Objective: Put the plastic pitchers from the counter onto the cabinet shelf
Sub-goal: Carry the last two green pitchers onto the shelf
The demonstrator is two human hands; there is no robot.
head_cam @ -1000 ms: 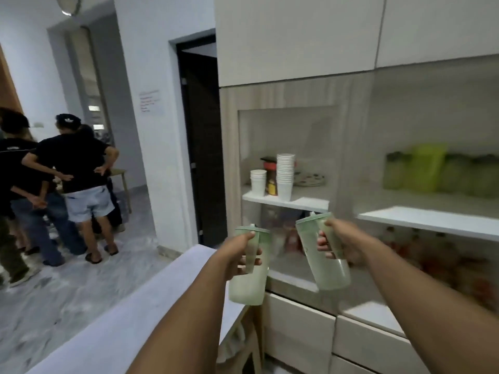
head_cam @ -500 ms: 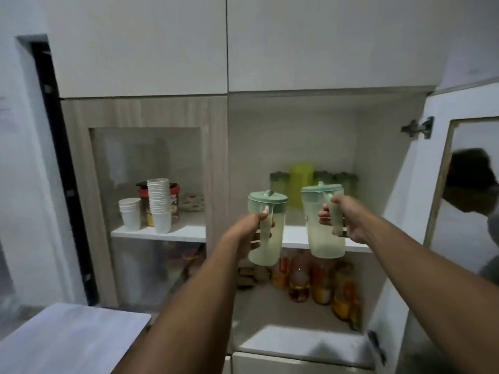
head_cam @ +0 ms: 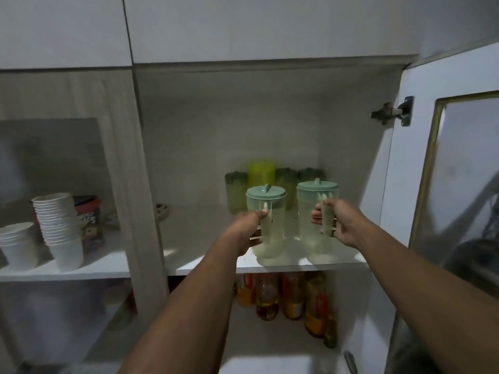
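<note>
Two clear plastic pitchers with pale green lids stand side by side at the front of the white cabinet shelf (head_cam: 205, 263). My left hand (head_cam: 249, 225) grips the handle of the left pitcher (head_cam: 271, 233). My right hand (head_cam: 339, 221) grips the handle of the right pitcher (head_cam: 310, 225). Both pitcher bases sit at or just above the shelf surface; I cannot tell whether they touch it. Behind them, at the back of the shelf, stand several green pitchers (head_cam: 260, 174).
The cabinet door (head_cam: 442, 163) hangs open on the right. Behind the glass panel at left are stacked white paper cups (head_cam: 58, 230) and a red jar (head_cam: 90, 222). Bottles (head_cam: 291, 295) fill the shelf below. The left half of the pitcher shelf is bare.
Both hands carried the pitchers forward and up from in front of the cabinet onto the front of the shelf. My view moved closer to the open cabinet.
</note>
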